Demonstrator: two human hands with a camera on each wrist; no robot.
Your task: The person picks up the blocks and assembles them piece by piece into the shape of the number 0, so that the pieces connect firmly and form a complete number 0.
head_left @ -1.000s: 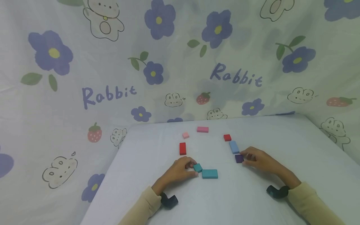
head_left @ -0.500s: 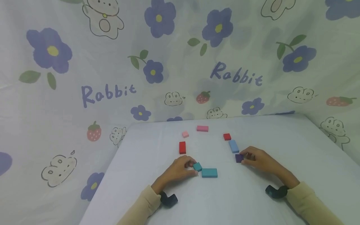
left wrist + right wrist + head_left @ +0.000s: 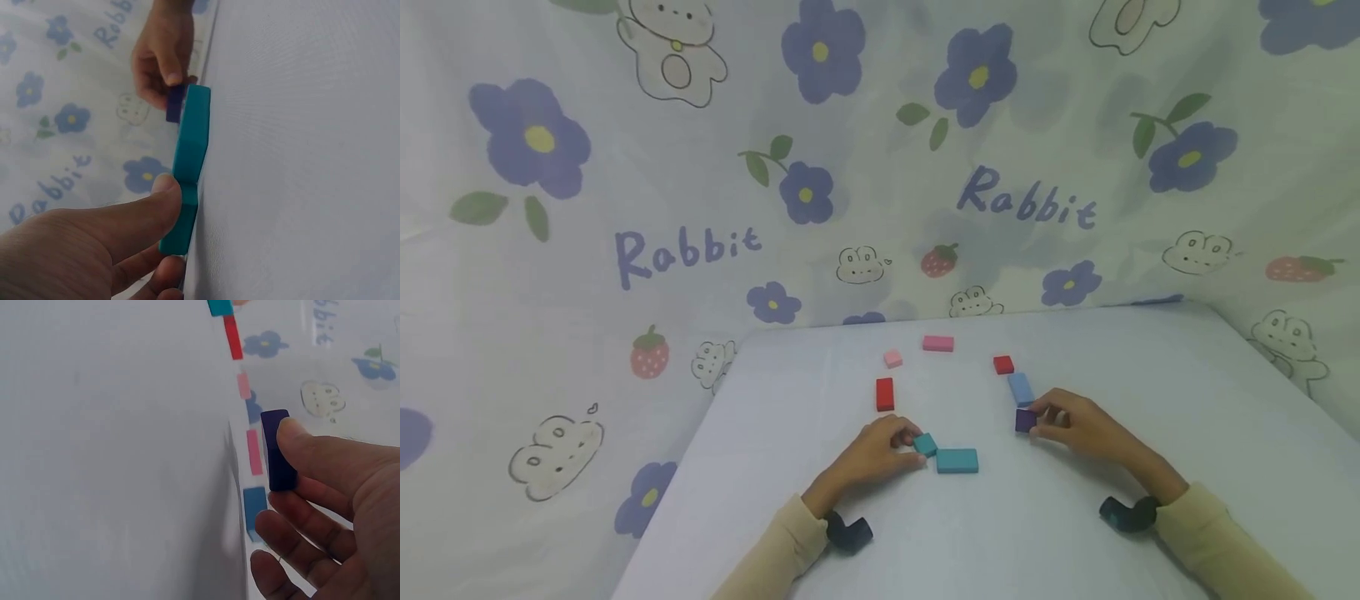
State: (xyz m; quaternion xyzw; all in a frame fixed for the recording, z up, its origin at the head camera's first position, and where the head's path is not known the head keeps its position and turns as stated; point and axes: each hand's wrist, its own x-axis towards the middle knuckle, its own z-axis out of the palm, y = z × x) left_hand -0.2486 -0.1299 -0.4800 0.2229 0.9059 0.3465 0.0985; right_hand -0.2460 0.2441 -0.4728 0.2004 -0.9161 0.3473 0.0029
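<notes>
Between its thumb and fingers, my right hand (image 3: 1084,421) pinches a dark purple square block (image 3: 1026,420). In the right wrist view that purple block (image 3: 278,450) is up off the table, held by the thumb at its side. Just behind it lies a light blue oblong block (image 3: 1020,389), followed by a small red block (image 3: 1003,364). My left hand (image 3: 874,450) holds a small teal block (image 3: 925,445) with the thumb pressed on it in the left wrist view. This block stands turned at an angle, its corner against a longer teal block (image 3: 957,461).
A red oblong block (image 3: 885,394), a small pale pink block (image 3: 892,358) and a pink oblong block (image 3: 938,343) lie further back on the white table (image 3: 1150,367). A printed curtain (image 3: 880,167) hangs behind the table's far edge.
My right hand has lifted the purple block and carried it slightly to the left. The left hand stays at the small teal block, and the other blocks have not moved.
</notes>
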